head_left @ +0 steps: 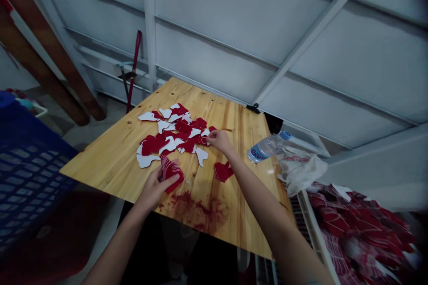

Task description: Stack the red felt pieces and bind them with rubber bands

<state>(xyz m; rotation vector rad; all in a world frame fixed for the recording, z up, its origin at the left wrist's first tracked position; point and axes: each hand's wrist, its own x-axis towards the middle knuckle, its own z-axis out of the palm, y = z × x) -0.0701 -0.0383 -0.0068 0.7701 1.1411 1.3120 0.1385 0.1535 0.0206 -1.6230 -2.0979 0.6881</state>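
My left hand [157,187] grips a folded red fabric piece with white stripes [170,173] near the table's front edge, thumb on top. Beyond it lies a loose heap of red and white cut pieces [169,142], curved in outline and overlapping. My right hand [219,139] reaches to the right edge of this heap, with thumb and finger pinched together at a piece there. What the pinch holds is too small to make out. Under my right forearm sits a separate red piece [223,172], partly covered by the arm.
The wooden table [113,160] has red fuzz [200,209] near its front edge. A plastic water bottle [264,148] lies on the right beside a crumpled plastic bag [301,169]. A blue basket [30,173] stands left; red striped fabric [361,227] fills the lower right.
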